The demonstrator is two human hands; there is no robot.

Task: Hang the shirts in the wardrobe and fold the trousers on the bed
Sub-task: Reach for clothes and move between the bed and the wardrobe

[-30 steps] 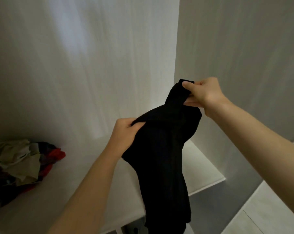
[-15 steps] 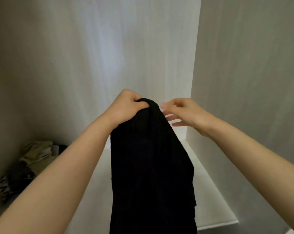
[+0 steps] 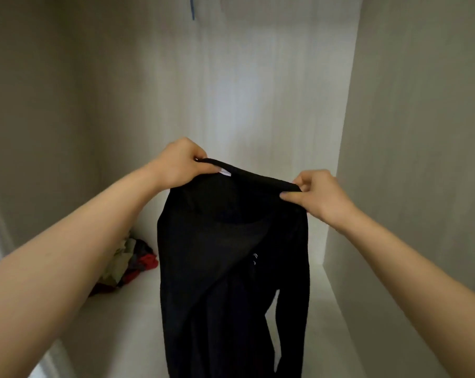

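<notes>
we hold a long black soft shirt (image 3: 230,268) up in front of us, inside the pale grey wooden wardrobe (image 3: 258,91). our left hand (image 3: 181,162) pinches one end of its neck band, by a small white tag (image 3: 225,173). our right hand (image 3: 320,195) pinches the other end. the band is pulled straight between them and the shirt hangs down. a heap of red, green and dark clothes (image 3: 130,263) lies in the back left corner of the white wardrobe floor (image 3: 116,323).
</notes>
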